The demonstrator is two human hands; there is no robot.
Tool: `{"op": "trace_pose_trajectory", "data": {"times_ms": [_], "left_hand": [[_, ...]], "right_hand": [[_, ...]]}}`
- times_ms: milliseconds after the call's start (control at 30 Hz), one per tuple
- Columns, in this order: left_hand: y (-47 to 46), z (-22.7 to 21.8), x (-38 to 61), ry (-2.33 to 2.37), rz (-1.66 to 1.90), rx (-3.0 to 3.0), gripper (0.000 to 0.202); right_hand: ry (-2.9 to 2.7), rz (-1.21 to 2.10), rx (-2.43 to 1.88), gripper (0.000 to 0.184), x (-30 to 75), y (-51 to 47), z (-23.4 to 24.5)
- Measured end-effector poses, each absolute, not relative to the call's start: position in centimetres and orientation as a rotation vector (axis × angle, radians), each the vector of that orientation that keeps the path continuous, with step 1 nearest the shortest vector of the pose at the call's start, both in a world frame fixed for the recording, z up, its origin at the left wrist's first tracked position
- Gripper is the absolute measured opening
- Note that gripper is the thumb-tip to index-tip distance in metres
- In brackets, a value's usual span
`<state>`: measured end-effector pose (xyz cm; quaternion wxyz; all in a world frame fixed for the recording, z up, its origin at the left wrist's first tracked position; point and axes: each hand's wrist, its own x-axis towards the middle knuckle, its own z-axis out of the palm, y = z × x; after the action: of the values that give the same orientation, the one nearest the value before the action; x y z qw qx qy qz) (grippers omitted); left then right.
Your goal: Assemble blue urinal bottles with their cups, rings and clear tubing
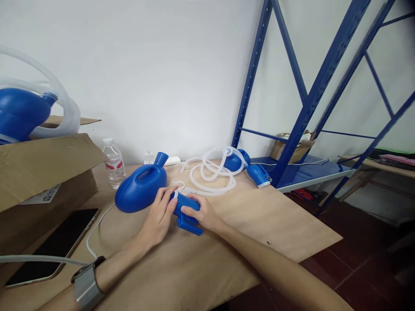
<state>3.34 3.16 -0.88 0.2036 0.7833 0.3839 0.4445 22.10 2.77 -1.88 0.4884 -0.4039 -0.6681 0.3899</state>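
Over the table's middle, both my hands hold a blue plastic urinal cup (186, 206), which has a side handle pointing down toward me. The fingers of my left hand (161, 212) close around its end with the white ring. My right hand (201, 211) wraps the other end, thumb on top. Just behind my left hand stands a blue urinal bottle (140, 190) with a moulded grip and a slanted, uncapped neck. Beyond the hands, a white ring-shaped strap (179, 185) lies near a coiled clear hose (212, 190).
Far right on the table (253, 216) are another blue bottle (231, 162) and a blue cup (258, 175). An open carton (48, 168), a water bottle (114, 164) and a black-screened tablet (53, 246) occupy the left. A blue metal rack (300, 116) adjoins the right edge.
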Motion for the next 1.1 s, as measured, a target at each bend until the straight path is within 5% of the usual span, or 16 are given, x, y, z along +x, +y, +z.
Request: {"op": "trace_pose_trajectory", "data": {"times_ms": [500,833,1100], "left_hand": [[2.3,-2.1,3.4,0.999,1.293,2.143,0.055],[3.2,-2.0,3.3,0.712,1.045,1.581,0.067],[5.1,-3.5,1.5,1.024,1.083,1.747,0.057]], "right_hand": [[-1.714,0.669,-0.861,0.036,21.6,2.2,-2.3],[-1.366,1.252,-0.808,0.052,22.0,4.0,-4.4],[-2.055,0.928,-1.024,0.067,25.0,4.7,-0.8]]}}
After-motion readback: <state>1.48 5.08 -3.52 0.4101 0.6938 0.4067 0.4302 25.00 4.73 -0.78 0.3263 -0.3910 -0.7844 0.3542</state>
